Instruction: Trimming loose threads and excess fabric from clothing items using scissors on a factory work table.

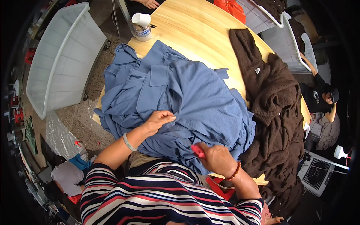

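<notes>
A large blue garment (198, 90) lies bunched over the near part of the table, with a collar or flap and folded panels showing. My left hand (159, 122) rests on it, thumb and fingers pinching a bit of the cloth near the middle. Closer to my body, my right hand (219, 159) is closed around a small red object (198, 151), perhaps a handle; the rest of it is hidden by the fingers and cloth. To the right of the blue garment lie brown knitted garments (275, 101) in a heap, with a small white spot on one.
The wooden table (195, 22) carries a white cup (141, 19) on a tub at the far left. Translucent bins stand left (63, 56) and far right (290, 45). A red bag (230, 9) lies at the far edge. Other people work nearby.
</notes>
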`<action>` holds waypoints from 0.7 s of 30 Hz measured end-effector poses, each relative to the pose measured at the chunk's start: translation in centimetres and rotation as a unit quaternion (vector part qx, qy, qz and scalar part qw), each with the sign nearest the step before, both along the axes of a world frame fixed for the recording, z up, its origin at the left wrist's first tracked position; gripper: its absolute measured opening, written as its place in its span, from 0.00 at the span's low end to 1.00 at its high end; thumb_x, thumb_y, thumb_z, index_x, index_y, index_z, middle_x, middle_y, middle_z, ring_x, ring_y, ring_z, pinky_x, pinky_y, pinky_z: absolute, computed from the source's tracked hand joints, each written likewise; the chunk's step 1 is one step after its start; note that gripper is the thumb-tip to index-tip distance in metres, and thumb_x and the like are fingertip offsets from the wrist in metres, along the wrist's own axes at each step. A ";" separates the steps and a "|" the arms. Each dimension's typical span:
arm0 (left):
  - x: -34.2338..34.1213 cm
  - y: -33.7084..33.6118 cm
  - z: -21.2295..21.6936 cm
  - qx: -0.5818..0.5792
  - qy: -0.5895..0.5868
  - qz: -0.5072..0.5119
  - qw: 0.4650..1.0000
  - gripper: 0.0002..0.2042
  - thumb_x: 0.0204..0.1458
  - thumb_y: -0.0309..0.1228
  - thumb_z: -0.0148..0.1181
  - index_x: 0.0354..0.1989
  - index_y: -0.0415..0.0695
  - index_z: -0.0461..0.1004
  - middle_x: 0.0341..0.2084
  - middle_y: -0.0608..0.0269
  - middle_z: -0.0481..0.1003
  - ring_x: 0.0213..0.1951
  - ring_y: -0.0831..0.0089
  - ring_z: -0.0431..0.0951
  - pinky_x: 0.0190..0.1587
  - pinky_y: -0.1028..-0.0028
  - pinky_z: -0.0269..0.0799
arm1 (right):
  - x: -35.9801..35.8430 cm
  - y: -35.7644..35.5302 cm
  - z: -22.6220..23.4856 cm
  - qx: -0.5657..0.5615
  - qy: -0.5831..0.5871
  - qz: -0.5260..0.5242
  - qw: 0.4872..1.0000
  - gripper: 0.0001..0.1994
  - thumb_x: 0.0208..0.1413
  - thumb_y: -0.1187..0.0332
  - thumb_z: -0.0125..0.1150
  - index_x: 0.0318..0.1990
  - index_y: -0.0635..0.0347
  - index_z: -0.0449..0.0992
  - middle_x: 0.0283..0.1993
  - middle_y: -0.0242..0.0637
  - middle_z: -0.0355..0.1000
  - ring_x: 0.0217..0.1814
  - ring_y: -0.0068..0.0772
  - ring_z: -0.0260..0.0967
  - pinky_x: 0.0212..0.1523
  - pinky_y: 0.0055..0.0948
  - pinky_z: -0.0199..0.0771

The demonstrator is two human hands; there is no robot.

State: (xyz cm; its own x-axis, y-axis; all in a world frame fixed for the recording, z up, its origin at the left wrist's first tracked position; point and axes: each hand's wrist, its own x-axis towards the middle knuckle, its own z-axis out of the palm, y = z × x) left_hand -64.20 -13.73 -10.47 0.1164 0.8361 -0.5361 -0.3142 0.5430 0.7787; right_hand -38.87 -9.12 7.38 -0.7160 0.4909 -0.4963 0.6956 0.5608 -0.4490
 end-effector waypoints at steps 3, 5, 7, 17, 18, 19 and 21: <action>-1.2 0.0 3.1 0.020 0.239 -0.151 0.959 0.14 0.58 0.28 0.54 0.52 0.38 0.71 0.34 0.64 0.76 0.37 0.77 0.72 0.44 0.74 0.66 | 0.4 0.1 -0.2 0.002 0.014 -0.007 1.000 0.16 0.54 0.62 0.58 0.49 0.57 0.71 0.18 0.48 0.71 0.22 0.53 0.72 0.23 0.46 0.71; -2.1 -1.6 4.1 0.155 0.378 -0.192 0.892 0.15 0.56 0.27 0.56 0.52 0.38 0.71 0.34 0.60 0.75 0.37 0.70 0.72 0.44 0.70 0.65 | 0.5 -0.1 0.1 -0.036 0.032 0.022 0.999 0.15 0.55 0.62 0.57 0.47 0.59 0.70 0.19 0.48 0.71 0.22 0.52 0.73 0.23 0.46 0.72; -2.3 -1.8 6.9 0.293 0.529 -0.221 0.765 0.16 0.49 0.25 0.59 0.48 0.39 0.73 0.30 0.56 0.74 0.37 0.56 0.69 0.44 0.63 0.62 | 0.3 -0.2 0.0 -0.044 0.022 0.013 0.999 0.16 0.55 0.62 0.58 0.48 0.59 0.70 0.20 0.49 0.72 0.23 0.53 0.73 0.24 0.46 0.72; -4.5 2.7 9.8 0.178 0.380 -0.231 0.878 0.06 0.49 0.28 0.59 0.34 0.40 0.75 0.26 0.50 0.75 0.31 0.53 0.76 0.34 0.61 0.70 | 2.2 -0.1 -3.7 -0.144 0.125 -0.061 0.980 0.22 0.49 0.72 0.60 0.54 0.58 0.69 0.38 0.53 0.74 0.37 0.57 0.73 0.37 0.45 0.73; -4.7 5.0 11.9 0.207 0.380 -0.213 0.876 0.07 0.50 0.29 0.58 0.35 0.40 0.74 0.26 0.48 0.75 0.30 0.53 0.77 0.34 0.63 0.71 | 3.2 0.4 -4.4 -0.136 0.147 -0.074 0.977 0.23 0.48 0.73 0.60 0.55 0.59 0.69 0.42 0.55 0.74 0.41 0.57 0.73 0.40 0.44 0.73; -5.1 7.3 13.3 0.226 0.396 -0.172 0.873 0.08 0.50 0.29 0.57 0.36 0.40 0.74 0.27 0.49 0.75 0.31 0.54 0.78 0.36 0.66 0.72 | 3.4 1.6 -3.4 -0.133 0.114 -0.090 0.980 0.22 0.47 0.75 0.59 0.54 0.61 0.69 0.46 0.56 0.72 0.46 0.58 0.71 0.45 0.43 0.72; -6.2 12.8 15.4 0.350 0.456 -0.063 0.816 0.10 0.50 0.25 0.54 0.39 0.38 0.75 0.21 0.60 0.72 0.25 0.79 0.70 0.30 0.74 0.68 | 4.5 4.2 -3.4 -0.058 0.139 -0.134 0.979 0.21 0.49 0.75 0.57 0.53 0.63 0.69 0.45 0.55 0.72 0.45 0.60 0.71 0.46 0.45 0.72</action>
